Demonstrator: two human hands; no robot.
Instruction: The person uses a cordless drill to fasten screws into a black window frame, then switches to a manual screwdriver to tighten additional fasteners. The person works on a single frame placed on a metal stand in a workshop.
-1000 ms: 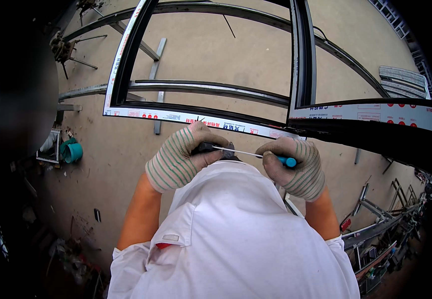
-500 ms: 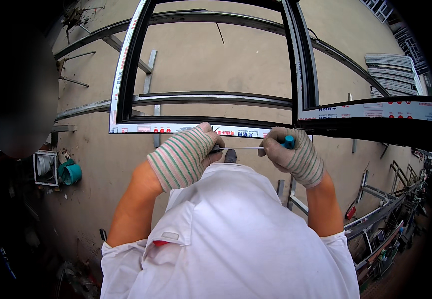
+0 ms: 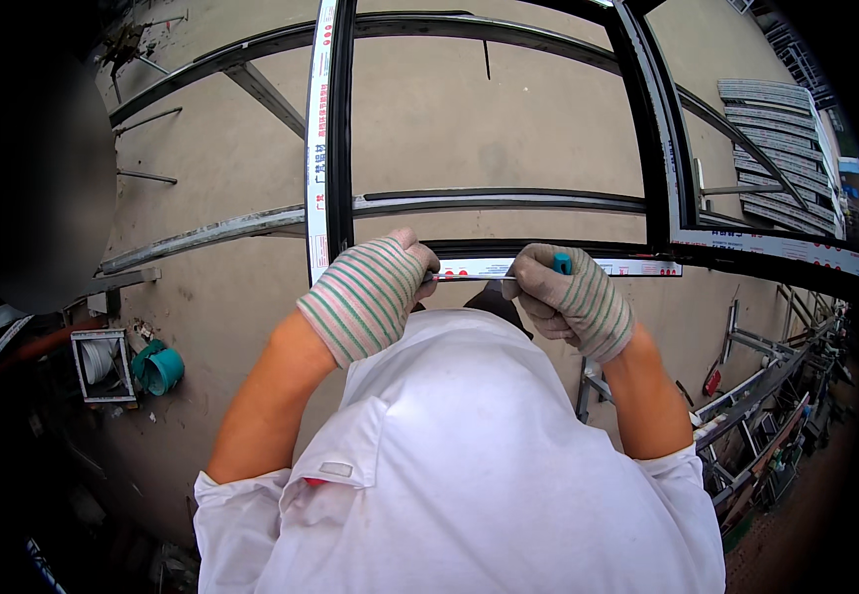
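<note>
My gloved right hand (image 3: 576, 302) is closed around a screwdriver with a teal handle (image 3: 562, 263), which shows above the fingers. Its thin shaft runs leftward to my gloved left hand (image 3: 375, 287). The left fingers are pinched together at the shaft's far end, and whatever is between them is hidden. Both gloves are pale with green stripes. Just beyond my hands lies a black window frame (image 3: 339, 129) with printed white film along its outer edges. Its near bar passes behind my fingers.
Metal rails (image 3: 202, 230) support the frame. Wrapped profiles (image 3: 781, 148) are stacked at far right. At left stand a teal bucket (image 3: 162, 370) and a square metal holder (image 3: 135, 401) with a white coil. Metal racks (image 3: 746, 406) with parts line the lower right.
The window frame and rails have shifted rightward in view. My hands are slightly closer together, with less shaft showing between them. The right hand still grips the screwdriver.
</note>
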